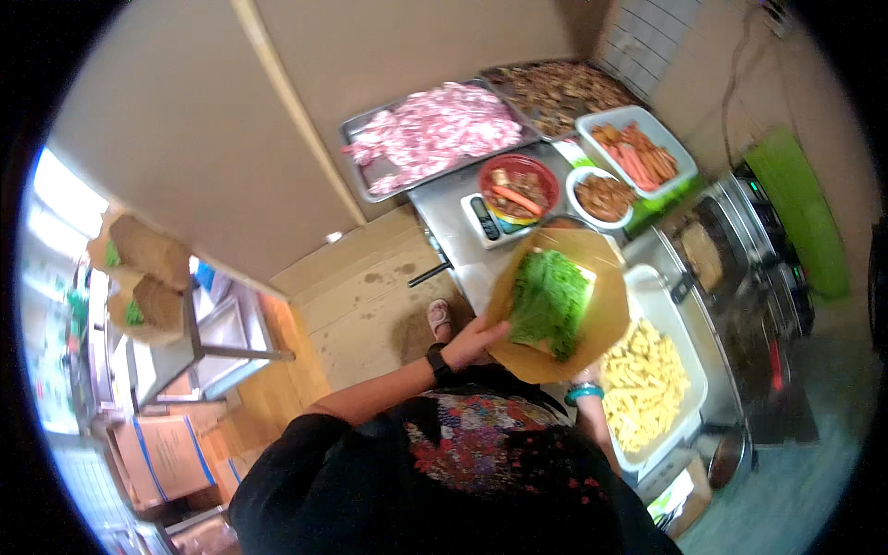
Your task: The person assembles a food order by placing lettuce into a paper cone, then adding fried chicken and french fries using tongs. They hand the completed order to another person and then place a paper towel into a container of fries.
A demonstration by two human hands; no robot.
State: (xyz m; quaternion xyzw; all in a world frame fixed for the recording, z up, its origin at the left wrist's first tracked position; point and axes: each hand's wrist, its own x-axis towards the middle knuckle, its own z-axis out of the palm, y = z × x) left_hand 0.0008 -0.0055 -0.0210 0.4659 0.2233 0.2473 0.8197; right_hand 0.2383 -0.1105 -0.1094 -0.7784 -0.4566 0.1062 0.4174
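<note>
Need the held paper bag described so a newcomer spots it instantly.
Start at the metal counter, then find the white tub of pale-yellow sticks on the right. Just left of it, the left hand grips a wide-open brown paper bag. Unlike the two brown bags at far left, it is hand-held, with frilly green leaves inside.

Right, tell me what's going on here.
The person's left hand grips an open brown paper bag by its left side; the right hand is at its lower right edge, partly hidden. Green leaves lie inside the bag. Pale yellow strips lie in a white tub to the right, and a red bowl rests on a scale ahead.
</note>
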